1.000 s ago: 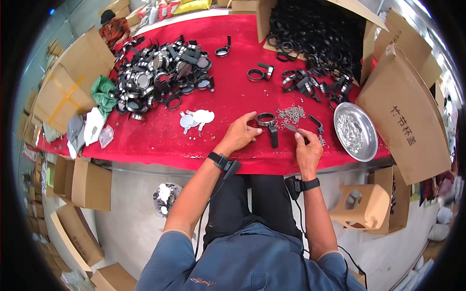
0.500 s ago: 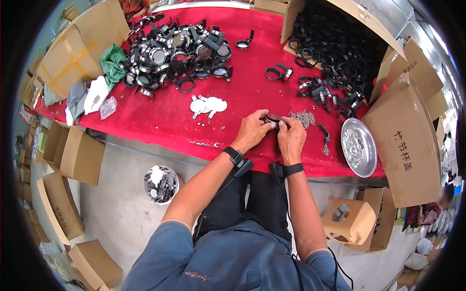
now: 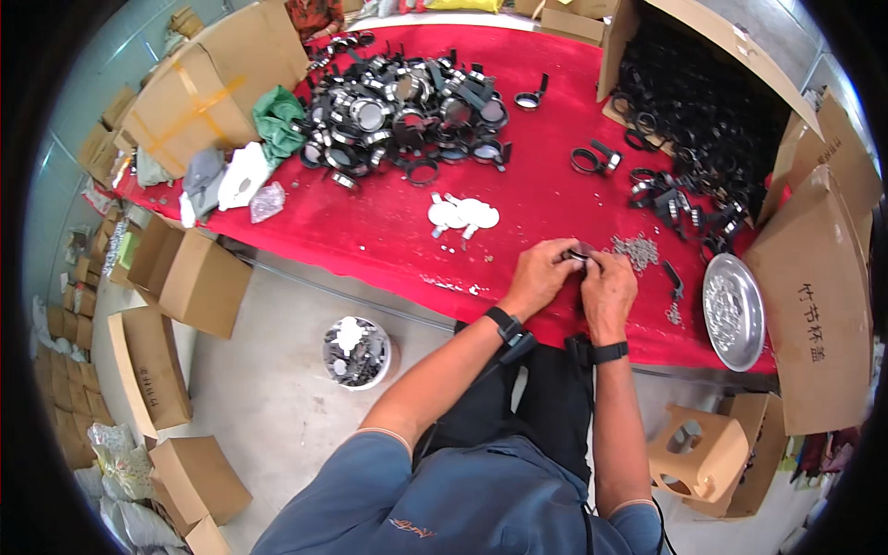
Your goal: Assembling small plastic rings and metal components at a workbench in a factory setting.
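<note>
My left hand [image 3: 544, 280] and my right hand [image 3: 610, 294] meet over the near part of the red-covered table. Both pinch a small dark round lid [image 3: 578, 253], whose details the fingers mostly hide. Just beyond my right hand lies a heap of small metal clips [image 3: 636, 250]. A loose black strap-like piece [image 3: 672, 277] rests to the right, with a few more metal bits below it. Left of my hands is a cluster of flat white discs with tabs [image 3: 462, 215]. A shallow metal bowl [image 3: 733, 312] of small clear or silvery parts stands at the table's right edge.
A large pile of black-and-silver ring lids [image 3: 398, 116] covers the far left. An open carton [image 3: 620, 42] of black rings spills onto the table at the far right. Below stand a scrap bucket [image 3: 388, 356] and a tan stool [image 3: 703, 449]. Another person's sleeve [image 3: 314, 17] shows at the back.
The whole view has swung, so the table and its contents sit farther right and slightly lower. Both hands still hold the small lid together, with little change in grip.
</note>
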`<state>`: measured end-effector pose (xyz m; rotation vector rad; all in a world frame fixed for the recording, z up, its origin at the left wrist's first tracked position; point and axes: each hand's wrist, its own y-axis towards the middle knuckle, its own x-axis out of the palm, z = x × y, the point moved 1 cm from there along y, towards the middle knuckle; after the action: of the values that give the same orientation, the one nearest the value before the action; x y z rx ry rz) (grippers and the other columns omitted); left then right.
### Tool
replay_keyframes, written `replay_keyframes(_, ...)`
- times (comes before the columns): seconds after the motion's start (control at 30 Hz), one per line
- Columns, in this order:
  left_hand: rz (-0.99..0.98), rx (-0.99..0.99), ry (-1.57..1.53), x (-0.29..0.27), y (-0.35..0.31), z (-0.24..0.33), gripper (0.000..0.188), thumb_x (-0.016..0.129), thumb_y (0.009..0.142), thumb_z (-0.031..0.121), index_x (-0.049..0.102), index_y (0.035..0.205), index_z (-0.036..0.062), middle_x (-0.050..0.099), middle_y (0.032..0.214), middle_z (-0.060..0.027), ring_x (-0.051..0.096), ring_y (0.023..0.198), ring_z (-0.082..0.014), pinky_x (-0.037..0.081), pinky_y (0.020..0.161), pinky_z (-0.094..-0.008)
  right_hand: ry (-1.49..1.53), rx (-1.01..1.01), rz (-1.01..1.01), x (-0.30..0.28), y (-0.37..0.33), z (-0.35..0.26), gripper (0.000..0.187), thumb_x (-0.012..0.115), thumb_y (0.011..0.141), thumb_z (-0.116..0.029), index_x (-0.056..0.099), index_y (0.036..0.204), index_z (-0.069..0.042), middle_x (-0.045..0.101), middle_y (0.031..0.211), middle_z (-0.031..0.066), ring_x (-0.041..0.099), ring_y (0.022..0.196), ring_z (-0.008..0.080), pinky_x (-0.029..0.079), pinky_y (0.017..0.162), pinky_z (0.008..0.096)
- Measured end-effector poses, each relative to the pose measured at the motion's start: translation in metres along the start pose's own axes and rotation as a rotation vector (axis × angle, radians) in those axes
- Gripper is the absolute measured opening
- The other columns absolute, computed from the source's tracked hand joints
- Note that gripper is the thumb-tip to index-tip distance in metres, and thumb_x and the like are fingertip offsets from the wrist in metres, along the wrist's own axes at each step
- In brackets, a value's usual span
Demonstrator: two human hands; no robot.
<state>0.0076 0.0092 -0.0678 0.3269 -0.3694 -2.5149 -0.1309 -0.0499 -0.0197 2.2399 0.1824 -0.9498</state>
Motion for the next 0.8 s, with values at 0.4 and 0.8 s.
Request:
replay_keyframes(0.4,-0.054,-0.075,0.038,-0.012,0.001,-0.011,0.030,0.082,0.095,0.013,0.081,0.124,0.0027,0.079,0.127,-0.0218,0.078,0.116,-0.0345,0.061,0.101,-0.0410,0.141,0.155,-0.242,-0.012,0.012,0.003,0.035,0.067,0.106,-0.030,0.078,0.095,0.001,0.073,0.085,0.0253,0.072,0.085,0.0473,0.056,0.082,0.0548)
replay_keyframes(0.8,-0.295,-0.305,-0.024,-0.061,0.016,-0.008,0.034,0.078,0.100,0.002,0.077,0.134,-0.0009,0.080,0.116,-0.0099,0.072,0.088,-0.0126,0.061,0.081,-0.0282,0.691,0.802,-0.411,0.058,0.016,0.016,0.035,0.073,0.092,-0.028,0.079,0.106,0.003,0.078,0.084,0.0187,0.075,0.066,0.0270,0.058,0.059,0.0421)
